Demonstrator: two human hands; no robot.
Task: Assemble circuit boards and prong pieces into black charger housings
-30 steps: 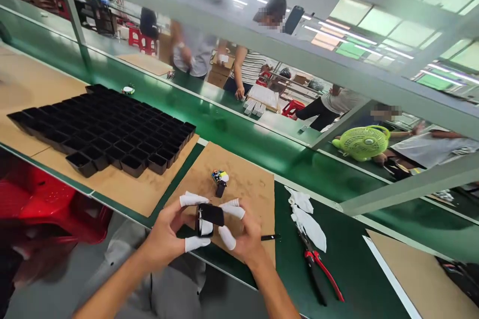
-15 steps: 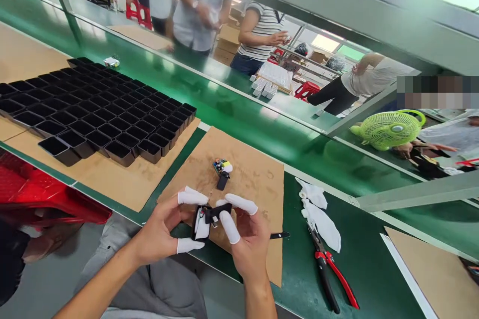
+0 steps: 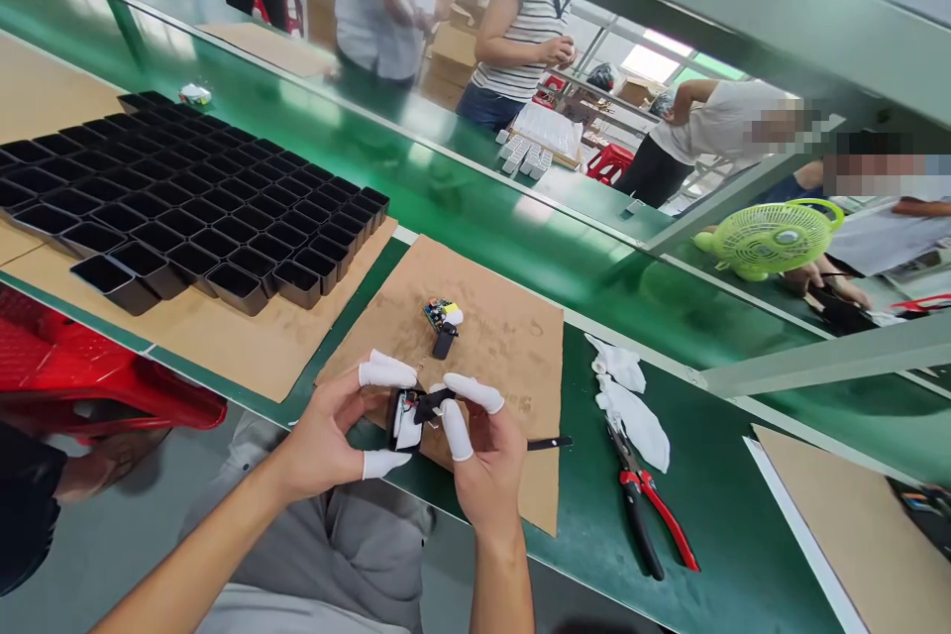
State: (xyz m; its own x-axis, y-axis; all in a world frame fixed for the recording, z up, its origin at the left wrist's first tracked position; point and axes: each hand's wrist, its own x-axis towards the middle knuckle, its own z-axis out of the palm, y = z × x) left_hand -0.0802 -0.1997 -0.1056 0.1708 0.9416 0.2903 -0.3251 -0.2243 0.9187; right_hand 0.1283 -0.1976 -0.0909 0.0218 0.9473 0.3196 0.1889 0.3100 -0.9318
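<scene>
My left hand [image 3: 327, 446], with white finger cots on thumb and fingertips, grips a small black box-shaped housing [image 3: 393, 424] by its sides. White material and thin wires show in the housing's open face. My right hand [image 3: 486, 461], also in white finger cots, pinches a small black part [image 3: 433, 403] at the opening; whether the part is joined to the housing I cannot tell. Just beyond both hands, a small circuit board [image 3: 440, 311] with a black block attached rests on the cardboard sheet [image 3: 497, 317]. A thin black strip [image 3: 550, 443] pokes out beside my right wrist.
Rows of open black boxes [image 3: 238, 285] cover the bench at left. Red-and-black pliers [image 3: 650, 505] and crumpled white cloth [image 3: 631, 416] lie at right. Beyond are a green fan [image 3: 777, 236], a slanted metal post [image 3: 832, 357] and several people. A red stool [image 3: 111, 371] stands at lower left.
The view has shifted slightly. My hands keep their hold on the housing and the black part, which sits a little closer against the opening. In the background, people have changed posture.
</scene>
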